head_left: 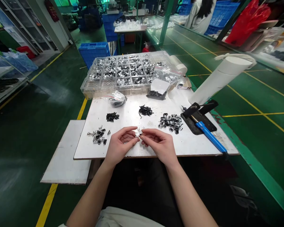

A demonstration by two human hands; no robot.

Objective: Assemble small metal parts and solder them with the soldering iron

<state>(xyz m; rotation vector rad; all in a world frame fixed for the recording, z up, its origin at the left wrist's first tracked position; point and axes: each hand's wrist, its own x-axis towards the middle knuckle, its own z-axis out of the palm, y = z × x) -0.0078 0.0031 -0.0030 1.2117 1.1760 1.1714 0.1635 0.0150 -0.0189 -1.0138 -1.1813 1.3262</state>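
Note:
Near the front edge of the white tabletop, my left hand [121,142] and my right hand [158,142] meet with their fingertips pinched. Between them is a small silvery metal part [137,135], partly covered by the fingers. A small dark bit shows at the right fingertips, too tiny to name. Just beyond the fingers lie a few shiny pieces [140,129]. A pile of silver-and-black parts [99,135] is left of my left hand. Another such pile [171,122] lies beyond my right hand. Two heaps of small black pieces [112,117] [145,110] sit farther back.
A clear compartment box [90,82] full of small parts spans the table's back. Plastic bags [117,99] and a black scoop-like tray [157,94] stand before it. At right, a blue soldering iron [209,135] rests on a black stand beside a white cylinder [221,78].

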